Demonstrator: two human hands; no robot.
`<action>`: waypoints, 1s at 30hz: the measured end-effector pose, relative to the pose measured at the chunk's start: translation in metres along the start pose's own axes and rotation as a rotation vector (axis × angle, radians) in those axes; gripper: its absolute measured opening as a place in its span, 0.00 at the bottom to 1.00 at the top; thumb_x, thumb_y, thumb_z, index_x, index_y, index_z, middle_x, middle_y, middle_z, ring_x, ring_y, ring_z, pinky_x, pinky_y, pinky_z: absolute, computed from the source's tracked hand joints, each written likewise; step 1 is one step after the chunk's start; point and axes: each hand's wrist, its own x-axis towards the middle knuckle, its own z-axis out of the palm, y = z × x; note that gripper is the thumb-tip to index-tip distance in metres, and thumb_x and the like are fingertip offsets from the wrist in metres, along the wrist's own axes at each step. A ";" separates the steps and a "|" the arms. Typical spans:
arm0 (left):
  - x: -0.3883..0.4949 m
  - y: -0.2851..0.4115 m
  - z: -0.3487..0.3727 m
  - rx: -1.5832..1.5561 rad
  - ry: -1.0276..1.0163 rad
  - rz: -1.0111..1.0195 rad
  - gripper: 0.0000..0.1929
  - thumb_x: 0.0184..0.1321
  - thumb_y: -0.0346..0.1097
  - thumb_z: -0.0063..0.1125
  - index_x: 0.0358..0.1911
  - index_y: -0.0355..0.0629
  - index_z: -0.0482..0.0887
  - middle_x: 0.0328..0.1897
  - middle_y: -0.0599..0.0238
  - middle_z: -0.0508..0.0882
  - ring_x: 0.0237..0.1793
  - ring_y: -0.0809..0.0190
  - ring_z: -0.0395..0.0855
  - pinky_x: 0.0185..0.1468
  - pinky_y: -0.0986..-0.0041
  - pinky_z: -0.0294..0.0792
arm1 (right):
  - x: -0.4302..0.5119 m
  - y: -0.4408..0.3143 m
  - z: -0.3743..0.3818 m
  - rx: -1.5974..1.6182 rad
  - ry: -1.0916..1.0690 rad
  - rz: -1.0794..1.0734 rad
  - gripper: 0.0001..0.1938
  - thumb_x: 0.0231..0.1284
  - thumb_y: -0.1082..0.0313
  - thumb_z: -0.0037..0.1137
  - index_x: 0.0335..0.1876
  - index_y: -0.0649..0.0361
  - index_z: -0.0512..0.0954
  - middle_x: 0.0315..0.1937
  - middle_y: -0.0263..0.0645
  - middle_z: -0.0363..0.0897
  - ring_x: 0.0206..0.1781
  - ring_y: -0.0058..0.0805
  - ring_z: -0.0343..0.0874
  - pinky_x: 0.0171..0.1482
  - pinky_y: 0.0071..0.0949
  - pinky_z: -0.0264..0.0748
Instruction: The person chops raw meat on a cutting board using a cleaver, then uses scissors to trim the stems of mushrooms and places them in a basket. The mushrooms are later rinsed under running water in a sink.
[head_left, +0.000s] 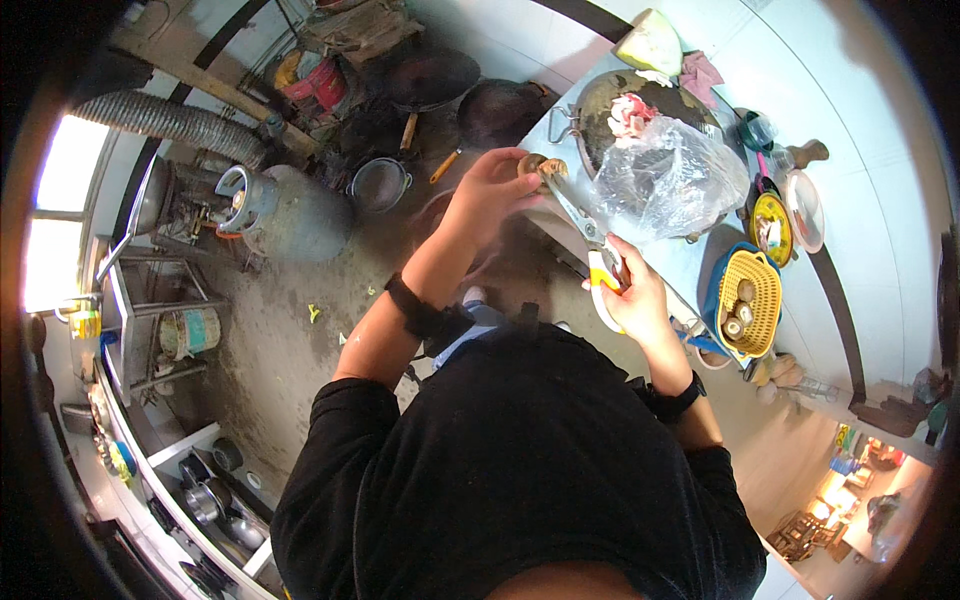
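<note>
My left hand (499, 184) holds a brown mushroom (534, 166) near the table's left edge. Kitchen scissors (606, 281) with white and yellow handles are in my right hand (637, 289), and their blades reach up to the mushroom. How far the blades are apart is hard to tell. Beyond them, a crumpled clear plastic bag (667, 180) lies partly over a round dark board (600, 142), beside pieces of pinkish meat (631, 118). At the right, a yellow plastic basket (761, 289) inside a blue one holds several mushrooms (733, 328).
A melon piece (651, 43) and pink cloth (700, 77) lie at the table's far end. A yellow bowl (771, 229) stands by the wall. On the floor are woks (499, 112), a pot (379, 185) and a gas cylinder (300, 214). Shelving (124, 322) stands at left.
</note>
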 end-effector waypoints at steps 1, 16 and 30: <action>-0.003 0.001 -0.005 0.049 0.009 0.021 0.18 0.52 0.25 0.61 0.48 0.40 0.73 0.44 0.63 0.78 0.43 0.64 0.79 0.50 0.68 0.76 | 0.001 -0.007 0.001 -0.175 -0.007 -0.068 0.30 0.48 0.83 0.50 0.62 0.60 0.61 0.36 0.40 0.78 0.38 0.28 0.82 0.41 0.22 0.75; -0.064 0.001 -0.103 0.318 0.257 -0.001 0.22 0.47 0.26 0.66 0.47 0.38 0.74 0.43 0.65 0.79 0.40 0.66 0.79 0.41 0.74 0.78 | 0.031 -0.016 0.075 -0.026 -0.364 -0.115 0.22 0.53 0.68 0.55 0.56 0.50 0.67 0.30 0.43 0.81 0.35 0.41 0.82 0.37 0.31 0.75; -0.066 -0.013 -0.103 0.255 0.245 -0.176 0.20 0.48 0.30 0.66 0.46 0.43 0.74 0.43 0.67 0.79 0.40 0.67 0.79 0.40 0.75 0.75 | 0.016 0.010 0.058 0.343 -0.244 0.212 0.22 0.53 0.75 0.59 0.55 0.57 0.67 0.30 0.31 0.78 0.31 0.12 0.74 0.35 0.13 0.69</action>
